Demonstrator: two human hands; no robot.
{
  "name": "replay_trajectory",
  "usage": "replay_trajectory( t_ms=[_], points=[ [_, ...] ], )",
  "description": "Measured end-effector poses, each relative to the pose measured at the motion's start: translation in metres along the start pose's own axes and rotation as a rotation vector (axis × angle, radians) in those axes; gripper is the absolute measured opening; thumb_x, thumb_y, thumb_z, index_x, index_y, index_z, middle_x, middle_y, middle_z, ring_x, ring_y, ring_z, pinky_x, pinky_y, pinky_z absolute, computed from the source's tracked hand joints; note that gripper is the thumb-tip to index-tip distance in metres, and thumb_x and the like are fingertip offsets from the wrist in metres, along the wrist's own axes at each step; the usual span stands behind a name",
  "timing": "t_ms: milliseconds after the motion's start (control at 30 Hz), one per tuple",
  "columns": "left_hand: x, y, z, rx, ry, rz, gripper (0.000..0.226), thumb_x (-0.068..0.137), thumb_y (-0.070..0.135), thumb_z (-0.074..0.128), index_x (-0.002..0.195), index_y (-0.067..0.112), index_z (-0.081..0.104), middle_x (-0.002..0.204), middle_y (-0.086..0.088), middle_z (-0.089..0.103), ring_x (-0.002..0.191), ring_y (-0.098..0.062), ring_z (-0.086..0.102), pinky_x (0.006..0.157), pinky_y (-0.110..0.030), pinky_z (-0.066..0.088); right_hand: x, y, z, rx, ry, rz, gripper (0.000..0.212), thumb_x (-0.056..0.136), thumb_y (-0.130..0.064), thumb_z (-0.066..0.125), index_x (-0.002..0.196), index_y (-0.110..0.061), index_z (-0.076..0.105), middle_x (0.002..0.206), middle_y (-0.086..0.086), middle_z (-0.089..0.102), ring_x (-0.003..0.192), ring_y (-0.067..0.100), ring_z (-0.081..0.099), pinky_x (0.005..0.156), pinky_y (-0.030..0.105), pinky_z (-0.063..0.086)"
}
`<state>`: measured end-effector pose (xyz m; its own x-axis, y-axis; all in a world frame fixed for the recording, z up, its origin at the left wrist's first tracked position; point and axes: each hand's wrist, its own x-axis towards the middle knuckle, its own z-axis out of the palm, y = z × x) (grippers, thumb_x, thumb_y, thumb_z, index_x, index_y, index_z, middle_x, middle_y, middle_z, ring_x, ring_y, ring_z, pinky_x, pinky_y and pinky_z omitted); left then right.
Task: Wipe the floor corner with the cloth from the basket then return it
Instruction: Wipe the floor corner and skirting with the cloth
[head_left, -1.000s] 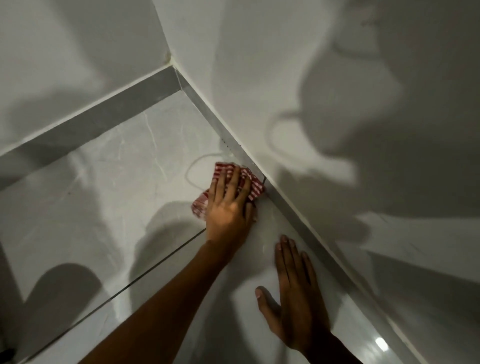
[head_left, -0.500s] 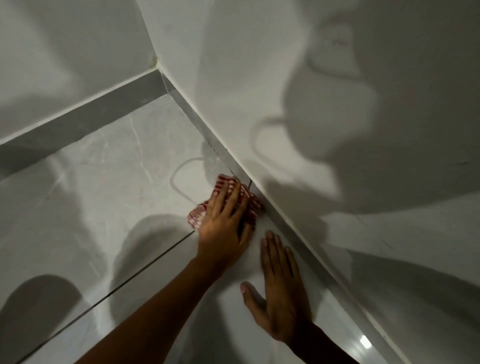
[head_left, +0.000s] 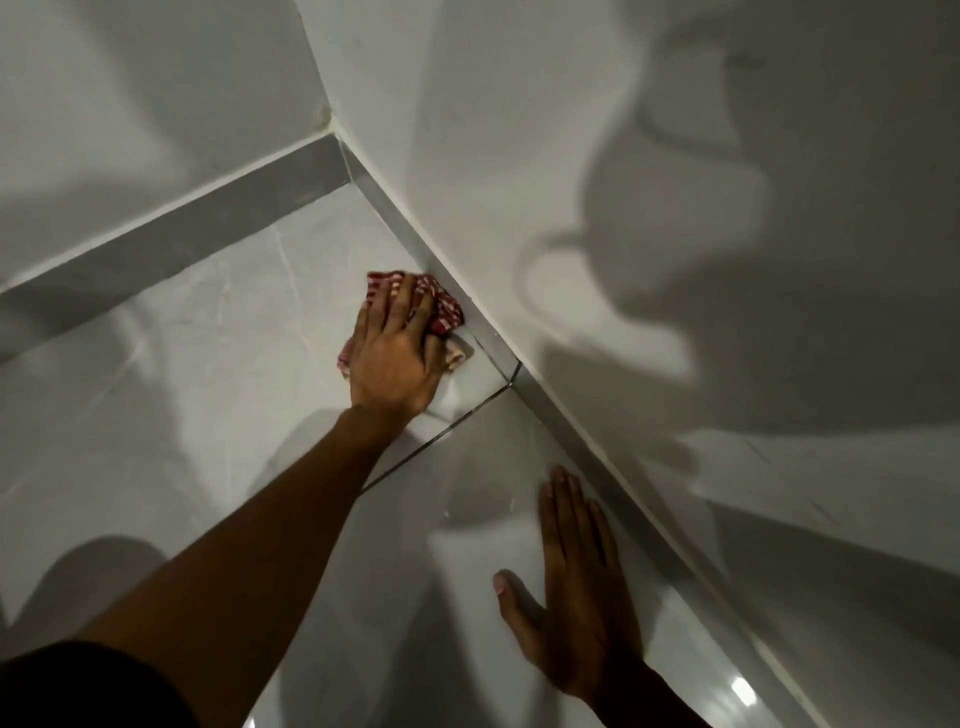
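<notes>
The left hand (head_left: 397, 358) presses flat on the red-striped cloth (head_left: 441, 306), now slid further along the skirting (head_left: 415, 239) toward the floor corner (head_left: 345, 184) than a second ago; right hand (head_left: 576, 597) rests open and empty on the tile; wiping underway, basket unseen

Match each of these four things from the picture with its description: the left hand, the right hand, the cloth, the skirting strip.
Things:
1. left hand
2. right hand
3. cloth
4. skirting strip

Descriptions:
A. grey, runs along the foot of the wall
B. red and white, bunched on the floor
C. flat on the tile, fingers spread, holding nothing
D. pressing the cloth down near the wall

Pairs: 1-D, 2-C, 3-B, 4-A
</notes>
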<state>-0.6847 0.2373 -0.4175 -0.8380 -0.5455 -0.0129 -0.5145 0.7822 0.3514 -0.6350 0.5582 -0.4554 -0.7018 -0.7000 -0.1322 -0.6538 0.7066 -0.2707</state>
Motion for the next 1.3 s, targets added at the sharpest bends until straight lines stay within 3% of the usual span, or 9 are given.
replay_trajectory(
  t_ms=[167, 300, 467, 667, 867, 967, 1033, 1200, 1300],
  points=[
    [0.001, 0.020, -0.004, -0.043, 0.032, -0.034, 0.058, 0.102, 0.025, 0.052, 0.157, 0.006, 0.048, 0.169, -0.018, 0.040, 0.160, -0.041, 0.028, 0.132, -0.054, 0.022, -0.001, 0.004, 0.002, -0.043, 0.035, -0.033, 0.111, 0.095, -0.068, 0.061, 0.177, -0.003, 0.025, 0.187, 0.017, 0.022, 0.172, 0.033, 0.027, 0.135, 0.048, 0.022],
    [-0.037, 0.026, -0.014, -0.116, -0.029, 0.270, 0.046, 0.089, 0.009, 0.061, 0.133, 0.000, 0.072, 0.145, -0.021, 0.067, 0.140, -0.043, 0.058, 0.120, -0.053, 0.046, -0.001, 0.005, 0.005, -0.110, 0.072, -0.070, 0.109, 0.095, -0.068, 0.059, 0.174, 0.002, 0.030, 0.185, 0.021, 0.026, 0.169, 0.038, 0.035, 0.133, 0.052, 0.026],
    [-0.057, 0.037, -0.020, -0.216, -0.178, 0.551, 0.042, 0.077, 0.004, 0.075, 0.116, 0.015, 0.083, 0.132, -0.006, 0.078, 0.128, -0.026, 0.070, 0.111, -0.036, 0.054, -0.002, 0.004, 0.007, -0.150, 0.086, -0.052, 0.109, 0.095, -0.069, 0.059, 0.174, 0.001, 0.030, 0.185, 0.021, 0.027, 0.168, 0.037, 0.037, 0.134, 0.052, 0.028],
    [-0.023, -0.023, -0.034, -0.284, 0.019, 0.151, 0.049, 0.083, -0.009, 0.072, 0.131, 0.003, 0.074, 0.142, -0.020, 0.069, 0.135, -0.037, 0.064, 0.118, -0.049, 0.049, 0.001, 0.002, 0.007, -0.086, 0.075, -0.024, 0.114, 0.089, -0.071, 0.064, 0.175, -0.003, 0.031, 0.186, 0.016, 0.026, 0.170, 0.031, 0.031, 0.133, 0.049, 0.028],
    [-0.003, 0.014, -0.028, -0.239, -0.011, 0.048, 0.048, 0.093, 0.021, 0.053, 0.133, 0.001, 0.072, 0.150, -0.021, 0.063, 0.143, -0.039, 0.056, 0.121, -0.043, 0.043, 0.002, 0.006, 0.010, -0.050, 0.050, -0.032, 0.123, 0.084, -0.070, 0.069, 0.178, -0.006, 0.022, 0.188, 0.014, 0.020, 0.174, 0.028, 0.023, 0.139, 0.044, 0.016],
    [-0.025, 0.032, -0.022, -0.256, -0.024, 0.078, 0.061, 0.088, 0.030, 0.042, 0.130, -0.001, 0.073, 0.148, -0.024, 0.063, 0.142, -0.043, 0.056, 0.118, -0.050, 0.049, 0.001, 0.006, 0.013, -0.051, 0.033, -0.011, 0.123, 0.086, -0.072, 0.067, 0.179, -0.007, 0.020, 0.189, 0.013, 0.018, 0.173, 0.029, 0.025, 0.140, 0.044, 0.016],
    [-0.041, 0.033, -0.014, -0.133, -0.088, 0.173, 0.048, 0.089, 0.017, 0.062, 0.133, 0.002, 0.072, 0.151, -0.021, 0.062, 0.144, -0.043, 0.055, 0.115, -0.053, 0.051, 0.000, 0.007, 0.013, -0.012, 0.064, -0.028, 0.119, 0.089, -0.069, 0.067, 0.179, -0.007, 0.019, 0.189, 0.012, 0.016, 0.175, 0.029, 0.022, 0.142, 0.042, 0.012],
    [-0.077, 0.046, -0.009, 0.138, -0.290, 0.694, 0.053, 0.090, 0.014, 0.070, 0.143, 0.009, 0.065, 0.155, -0.013, 0.060, 0.148, -0.034, 0.051, 0.126, -0.046, 0.040, 0.001, 0.009, 0.009, 0.051, 0.068, -0.075, 0.115, 0.097, -0.063, 0.067, 0.179, -0.003, 0.012, 0.190, 0.014, 0.009, 0.176, 0.032, 0.012, 0.143, 0.044, 0.008],
    [-0.084, 0.060, -0.043, -0.151, -0.513, 0.408, 0.043, 0.094, 0.015, 0.071, 0.137, 0.016, 0.070, 0.146, -0.008, 0.067, 0.136, -0.028, 0.062, 0.113, -0.046, 0.053, 0.005, 0.003, -0.013, 0.046, -0.047, -0.092, 0.115, 0.101, -0.065, 0.064, 0.177, 0.002, 0.010, 0.189, 0.020, 0.002, 0.177, 0.034, 0.006, 0.143, 0.045, 0.011]
  ],
)
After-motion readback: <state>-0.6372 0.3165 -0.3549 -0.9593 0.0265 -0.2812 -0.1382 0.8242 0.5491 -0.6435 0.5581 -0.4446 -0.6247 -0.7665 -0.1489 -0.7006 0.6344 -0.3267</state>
